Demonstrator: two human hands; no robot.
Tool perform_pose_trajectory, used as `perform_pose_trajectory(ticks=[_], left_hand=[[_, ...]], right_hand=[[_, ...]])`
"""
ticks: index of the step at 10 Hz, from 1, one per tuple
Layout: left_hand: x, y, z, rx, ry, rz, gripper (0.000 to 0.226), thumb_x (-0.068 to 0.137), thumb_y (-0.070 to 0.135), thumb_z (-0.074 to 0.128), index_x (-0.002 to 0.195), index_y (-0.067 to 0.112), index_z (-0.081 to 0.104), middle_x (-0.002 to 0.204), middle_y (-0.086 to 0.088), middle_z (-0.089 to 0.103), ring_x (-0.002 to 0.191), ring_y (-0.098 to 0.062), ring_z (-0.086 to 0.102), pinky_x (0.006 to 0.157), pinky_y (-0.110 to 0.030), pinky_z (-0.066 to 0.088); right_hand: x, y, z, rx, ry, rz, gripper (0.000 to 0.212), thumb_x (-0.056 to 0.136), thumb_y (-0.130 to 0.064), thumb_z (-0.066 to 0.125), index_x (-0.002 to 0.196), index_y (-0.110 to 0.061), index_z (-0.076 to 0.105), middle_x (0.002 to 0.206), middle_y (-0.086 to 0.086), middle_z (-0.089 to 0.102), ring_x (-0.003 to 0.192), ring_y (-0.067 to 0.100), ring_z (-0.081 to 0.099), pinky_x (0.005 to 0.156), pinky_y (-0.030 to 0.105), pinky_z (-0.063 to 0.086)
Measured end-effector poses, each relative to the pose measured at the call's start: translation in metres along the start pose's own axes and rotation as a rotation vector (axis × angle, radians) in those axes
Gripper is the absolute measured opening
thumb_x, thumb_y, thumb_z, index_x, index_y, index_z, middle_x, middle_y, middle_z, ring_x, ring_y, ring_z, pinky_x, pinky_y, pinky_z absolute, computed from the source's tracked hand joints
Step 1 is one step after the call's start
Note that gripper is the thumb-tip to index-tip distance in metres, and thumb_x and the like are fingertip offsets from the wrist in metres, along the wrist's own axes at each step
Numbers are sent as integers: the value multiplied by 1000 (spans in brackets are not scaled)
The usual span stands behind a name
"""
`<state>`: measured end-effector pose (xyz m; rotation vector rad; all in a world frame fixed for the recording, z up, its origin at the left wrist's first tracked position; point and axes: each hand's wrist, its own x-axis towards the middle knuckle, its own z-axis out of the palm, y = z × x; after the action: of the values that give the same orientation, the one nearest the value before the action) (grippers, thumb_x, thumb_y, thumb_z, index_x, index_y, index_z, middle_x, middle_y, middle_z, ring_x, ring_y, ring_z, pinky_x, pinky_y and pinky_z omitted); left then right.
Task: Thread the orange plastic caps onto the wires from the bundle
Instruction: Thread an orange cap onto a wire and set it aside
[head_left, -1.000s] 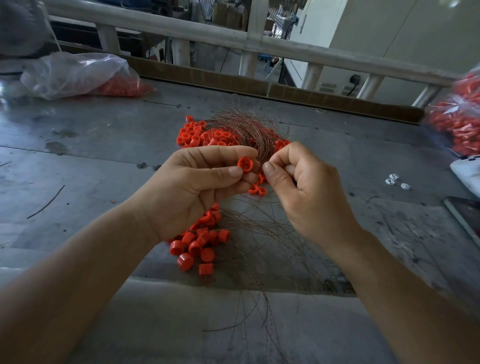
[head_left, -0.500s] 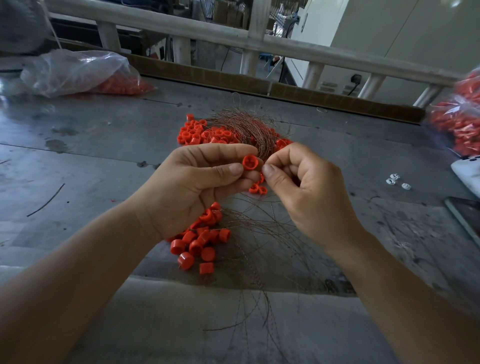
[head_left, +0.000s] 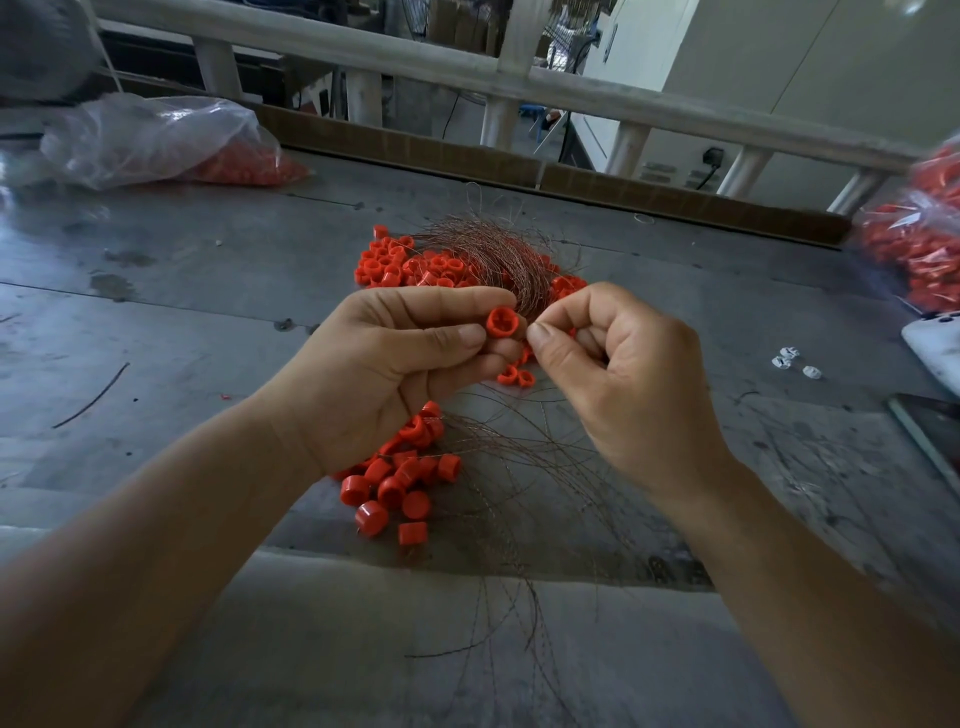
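**Orange cap (head_left: 503, 323) gripped in the left hand (head_left: 395, 374), right hand (head_left: 623, 374) pinched closed beside it**

Far out to the left of the left hand, a clear plastic bag (head_left: 150, 140) is seen lying on the grey table (head_left: 208, 291), with orange pieces showing through its lower edge. Nearer, but still left of that hand, a single stray wire (head_left: 91, 397) is laid on the tabletop.

The left hand is raised above the table. The cap is held between its thumb and curled forefinger, with the open mouth turned towards the camera. Beyond the knuckles of this hand a far pile of caps (head_left: 410, 265) is spread. Across the right part of that pile the wire bundle (head_left: 493, 254) is draped, its thin coppery strands curving down behind the held cap. Beneath the wrist of the left hand a near pile of caps (head_left: 400, 478) is heaped, some upright and some on their sides. Loose wires (head_left: 519, 493) are fanned out under both hands towards the near edge of the table.

The right hand is held just right of the cap. Its thumb tip and forefinger tip are pressed together at the cap's rim, and the other fingers are curled in. Whether a strand is caught in that pinch cannot be told, as anything there is too fine to be made out.

Right of the right hand, small white pieces (head_left: 789, 358) are scattered on the table. Farther right, a second bag (head_left: 914, 244) filled with orange caps is cut off by the frame edge.
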<state>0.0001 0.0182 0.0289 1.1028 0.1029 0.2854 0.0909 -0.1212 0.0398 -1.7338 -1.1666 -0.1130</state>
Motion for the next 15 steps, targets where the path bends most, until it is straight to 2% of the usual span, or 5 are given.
perform_pose_trajectory(ticks=[9,11,12,13,15], left_hand=[[0,1,0,29,11,40,26,65,0,56,82,6,74,78,-8,73,68,-13,70,58,-16,54],[-2,-2,2,14,-9,74,25,65,1,57,80,9,75,79,-7,73,67,-12,69,57,-16,54],[-1,-2,2,1,-40,82,24,59,7,64,80,10,76,79,-6,73,67,-11,69,58,-16,54],[-1,-2,1,-14,-65,83,25,56,9,66,80,11,76,78,-6,73,67,-10,69,58,-15,54],[-1,-4,-1,-24,-101,90,24,60,9,66,81,11,75,78,-5,72,68,-10,69,58,-15,53]], right_hand=[[0,0,0,31,-40,45,16,86,-8,60,72,-16,58,42,-16,47,38,1,43,40,8,29],[1,-5,-2,219,-107,179,13,86,-7,59,73,-11,61,51,5,56,38,10,46,38,22,38],[3,-7,-5,430,-150,287,19,87,3,52,72,-7,55,38,-12,48,31,-2,45,35,4,30],[3,-7,-5,518,-158,361,21,87,5,48,70,-8,51,37,-12,46,31,-2,44,34,3,30],[3,-4,-3,549,-192,473,20,84,-7,55,65,-14,52,43,-6,37,33,1,25,33,9,20]])
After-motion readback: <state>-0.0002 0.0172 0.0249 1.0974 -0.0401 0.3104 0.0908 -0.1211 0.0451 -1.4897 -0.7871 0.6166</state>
